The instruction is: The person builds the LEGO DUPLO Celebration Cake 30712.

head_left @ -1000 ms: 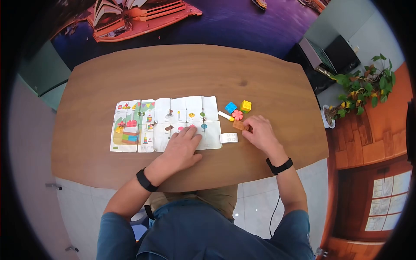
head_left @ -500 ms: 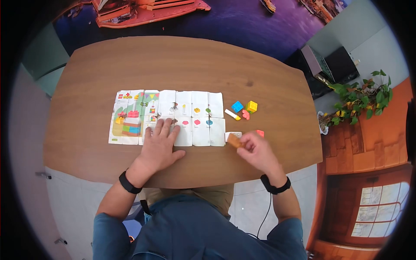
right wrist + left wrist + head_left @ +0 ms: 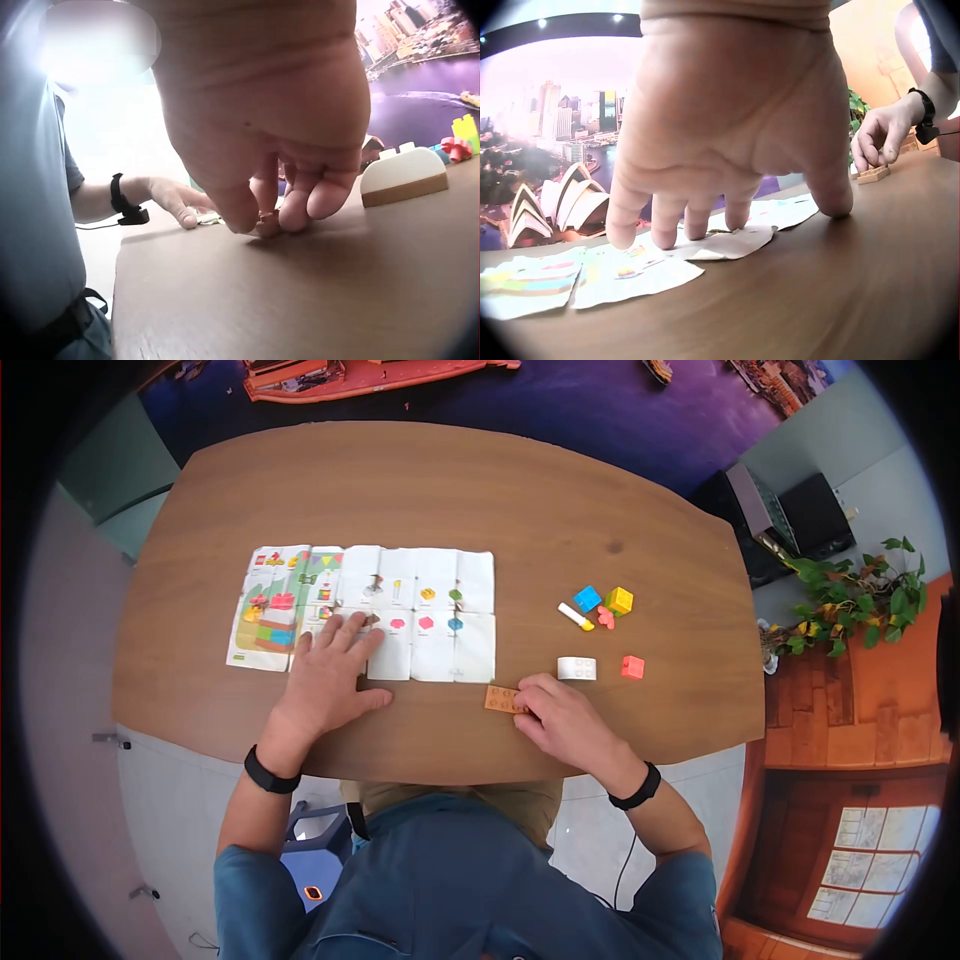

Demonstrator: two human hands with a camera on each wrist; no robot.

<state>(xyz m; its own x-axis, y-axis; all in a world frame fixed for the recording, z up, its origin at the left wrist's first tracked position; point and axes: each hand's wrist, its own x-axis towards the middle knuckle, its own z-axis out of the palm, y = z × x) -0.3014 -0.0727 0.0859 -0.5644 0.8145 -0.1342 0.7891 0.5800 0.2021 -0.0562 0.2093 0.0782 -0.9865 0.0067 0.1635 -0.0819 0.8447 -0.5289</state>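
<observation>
An unfolded instruction sheet [image 3: 474,582] with printed brick pictures lies on the table. Spread across its lower left part is my left hand [image 3: 328,675], fingers straight and fingertips on the paper, thumb on the wood beside it. My right hand [image 3: 567,722] pinches the right end of a brown toy brick [image 3: 500,698] by the sheet's lower right corner. In the left wrist view that brick [image 3: 873,175] sits low under the fingertips; in the right wrist view the fingers hide most of it.
A white curved brick [image 3: 576,668] and a red brick [image 3: 632,667] lie beyond my right hand. Farther back are a blue brick [image 3: 587,597], a yellow brick [image 3: 619,601], a pink flower piece [image 3: 606,617] and a white candle-like piece [image 3: 575,616]. The table's front edge runs below both hands.
My right hand has picked up the brown brick from beside the flower piece and carried it left and nearer, past the white brick. My left hand has slid left across the sheet, fingers spread.
</observation>
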